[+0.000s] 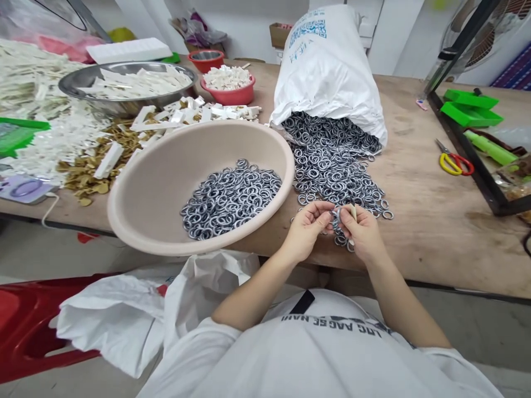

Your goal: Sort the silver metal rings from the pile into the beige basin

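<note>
Close together over the table's front edge, my two hands meet at a grey metal ring (336,218). My left hand (310,225) is closed, with thumb and fingertips pinched at the ring's left side. My right hand (364,231) is closed on the ring's right side. A thin pale piece (353,212) sticks up between the right fingers; its kind is unclear. Just beyond the hands spreads a heap of grey rings (336,171), spilling from a white sack (327,72). To the left, a wide beige basin (141,193) contains many similar rings (232,199).
Behind the basin stand a steel bowl (68,88) of white strips and a red bowl (228,98) of small white pieces. Brown pieces (85,177) lie at the left. Scissors (454,161) and a black frame (468,171) are at the right. A red stool (25,320) stands below left.
</note>
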A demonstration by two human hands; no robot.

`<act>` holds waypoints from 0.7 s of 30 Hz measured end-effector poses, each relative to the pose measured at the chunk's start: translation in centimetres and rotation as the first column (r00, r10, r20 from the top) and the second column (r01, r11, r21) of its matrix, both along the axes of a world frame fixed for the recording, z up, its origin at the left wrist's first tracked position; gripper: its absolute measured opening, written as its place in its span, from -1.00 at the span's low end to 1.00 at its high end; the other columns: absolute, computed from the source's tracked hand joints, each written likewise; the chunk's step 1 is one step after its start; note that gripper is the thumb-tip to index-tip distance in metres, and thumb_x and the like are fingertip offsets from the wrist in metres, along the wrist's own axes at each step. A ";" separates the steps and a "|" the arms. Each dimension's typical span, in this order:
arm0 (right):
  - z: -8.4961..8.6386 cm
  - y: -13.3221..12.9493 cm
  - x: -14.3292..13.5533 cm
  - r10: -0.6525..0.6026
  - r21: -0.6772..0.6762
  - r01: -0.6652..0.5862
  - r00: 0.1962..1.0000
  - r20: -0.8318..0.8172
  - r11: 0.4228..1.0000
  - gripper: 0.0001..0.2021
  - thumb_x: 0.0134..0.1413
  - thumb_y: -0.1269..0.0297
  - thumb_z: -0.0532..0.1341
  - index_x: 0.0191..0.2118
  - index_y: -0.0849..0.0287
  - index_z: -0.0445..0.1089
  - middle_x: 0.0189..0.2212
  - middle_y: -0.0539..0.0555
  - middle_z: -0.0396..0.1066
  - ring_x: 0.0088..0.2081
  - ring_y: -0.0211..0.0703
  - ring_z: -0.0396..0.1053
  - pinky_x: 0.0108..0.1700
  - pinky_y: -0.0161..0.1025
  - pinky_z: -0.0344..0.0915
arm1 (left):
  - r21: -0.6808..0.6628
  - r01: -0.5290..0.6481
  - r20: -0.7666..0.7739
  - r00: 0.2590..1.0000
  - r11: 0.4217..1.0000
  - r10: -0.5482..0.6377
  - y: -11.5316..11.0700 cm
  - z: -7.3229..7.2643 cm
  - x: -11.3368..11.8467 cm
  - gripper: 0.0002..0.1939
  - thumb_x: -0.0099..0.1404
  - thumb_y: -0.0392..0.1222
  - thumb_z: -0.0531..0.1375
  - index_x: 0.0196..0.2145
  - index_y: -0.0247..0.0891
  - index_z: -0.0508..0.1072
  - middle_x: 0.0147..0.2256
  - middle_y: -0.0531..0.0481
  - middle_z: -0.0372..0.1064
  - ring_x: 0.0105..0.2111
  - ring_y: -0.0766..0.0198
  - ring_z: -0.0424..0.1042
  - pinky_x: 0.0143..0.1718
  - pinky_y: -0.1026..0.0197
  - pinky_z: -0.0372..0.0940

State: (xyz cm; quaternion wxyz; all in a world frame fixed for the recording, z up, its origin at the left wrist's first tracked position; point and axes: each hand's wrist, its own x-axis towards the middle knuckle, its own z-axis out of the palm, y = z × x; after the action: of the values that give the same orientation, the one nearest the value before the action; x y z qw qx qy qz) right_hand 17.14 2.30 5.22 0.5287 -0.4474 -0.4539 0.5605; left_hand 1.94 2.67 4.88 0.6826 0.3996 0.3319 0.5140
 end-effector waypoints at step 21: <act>-1.2 -2.4 -1.4 -0.318 0.420 0.197 0.917 0.242 0.886 -0.87 0.17 0.24 0.30 -0.16 0.06 0.51 -0.28 0.04 0.43 -0.22 -0.14 0.39 -0.14 -0.16 0.36 | -0.107 -0.164 0.237 0.954 0.981 0.186 -3.0 -0.1 2.7 -0.77 0.15 -0.18 0.42 -0.23 -0.26 0.55 -0.29 0.04 0.49 -0.34 0.42 0.44 -0.28 0.36 0.36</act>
State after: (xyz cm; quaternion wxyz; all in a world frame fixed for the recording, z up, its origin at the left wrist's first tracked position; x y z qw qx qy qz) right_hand 15.76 -0.09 4.06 0.6007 -0.4718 -0.5671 0.3080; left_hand 4.69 -0.31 4.78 0.6868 0.2721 0.3006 0.6032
